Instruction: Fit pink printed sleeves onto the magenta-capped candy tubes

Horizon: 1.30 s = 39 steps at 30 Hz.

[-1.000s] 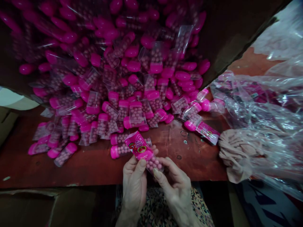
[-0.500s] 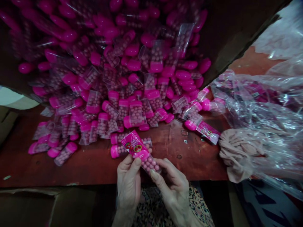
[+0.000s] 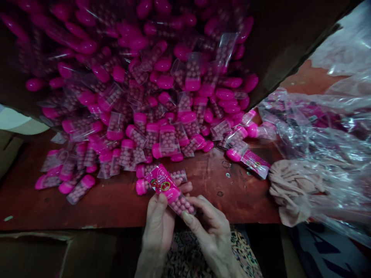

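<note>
Both my hands hold one candy tube [image 3: 171,191] with a pink printed label sleeve over its upper part and pink balls showing at its lower end. My left hand [image 3: 158,224] pinches the labelled part with thumb on top. My right hand [image 3: 210,227] grips the clear lower end with its fingertips. The tube tilts up to the left over the near edge of the red table [image 3: 116,204]. A large heap of clear tubes with pink caps [image 3: 150,104] spreads across the table behind it.
One labelled tube [image 3: 255,163] lies at the heap's right edge. A crumpled clear plastic bag [image 3: 321,146] and a beige cloth [image 3: 290,193] sit at the right. Brown cardboard [image 3: 52,251] lies below the table's near edge at the left.
The held tube and both hands have shifted slightly left and down. My right fingers have slid along the tube's lower end.
</note>
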Motion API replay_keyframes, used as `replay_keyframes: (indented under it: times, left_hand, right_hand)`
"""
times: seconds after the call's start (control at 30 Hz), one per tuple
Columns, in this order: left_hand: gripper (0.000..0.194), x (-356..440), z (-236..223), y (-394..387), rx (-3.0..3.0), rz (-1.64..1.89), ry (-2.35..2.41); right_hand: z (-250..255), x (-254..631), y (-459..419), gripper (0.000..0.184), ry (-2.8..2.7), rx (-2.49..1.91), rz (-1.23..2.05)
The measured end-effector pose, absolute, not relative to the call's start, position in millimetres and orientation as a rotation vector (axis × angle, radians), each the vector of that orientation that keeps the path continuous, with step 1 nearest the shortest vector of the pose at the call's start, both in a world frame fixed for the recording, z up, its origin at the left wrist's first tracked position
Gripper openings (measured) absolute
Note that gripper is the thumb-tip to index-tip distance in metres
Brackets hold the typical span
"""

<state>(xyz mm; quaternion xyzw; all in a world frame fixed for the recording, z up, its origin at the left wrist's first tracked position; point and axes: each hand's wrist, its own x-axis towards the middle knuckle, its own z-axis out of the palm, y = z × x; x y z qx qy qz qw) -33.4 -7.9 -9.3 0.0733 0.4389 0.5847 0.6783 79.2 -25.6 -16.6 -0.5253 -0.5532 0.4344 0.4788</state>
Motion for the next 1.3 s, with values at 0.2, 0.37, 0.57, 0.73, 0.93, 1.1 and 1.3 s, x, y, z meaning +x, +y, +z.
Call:
replay_keyframes:
  times: [0.2, 0.37, 0.57, 0.73, 0.93, 1.1, 1.3]
  left_hand:
    - [0.022, -36.3, -9.6, -2.8, 0.263, 1.311, 1.083]
    - [0.033, -35.7, -10.0, -4.3, 0.340, 1.255, 0.937]
    - [0.046, -35.7, -11.3, -4.8, 0.348, 1.271, 0.899]
    - [0.021, -25.7, -7.9, -4.7, 0.262, 1.263, 0.968]
    - [0.020, -12.4, -6.5, -8.9, 0.226, 1.291, 0.991]
    - [0.017, -9.3, -5.1, -12.5, 0.218, 1.305, 0.969]
    - [0.024, -17.6, -6.5, -6.5, 0.214, 1.316, 0.995]
  right_hand:
    - [-18.4, 81.3, -25.1, 0.020, -1.374, -1.291, 1.070]
    - [-16.9, 81.6, -26.4, 0.026, -1.388, -1.216, 1.046]
    - [-12.9, 82.1, -26.5, 0.024, -1.376, -1.229, 1.104]
    - [-15.5, 76.8, -28.5, 0.022, -1.303, -1.262, 1.145]
    - [-17.0, 73.4, -32.2, 0.022, -1.234, -1.306, 1.094]
    - [-13.7, 73.2, -28.6, 0.021, -1.180, -1.301, 1.041]
    - [-15.2, 71.1, -23.9, 0.020, -1.029, -1.340, 1.236]
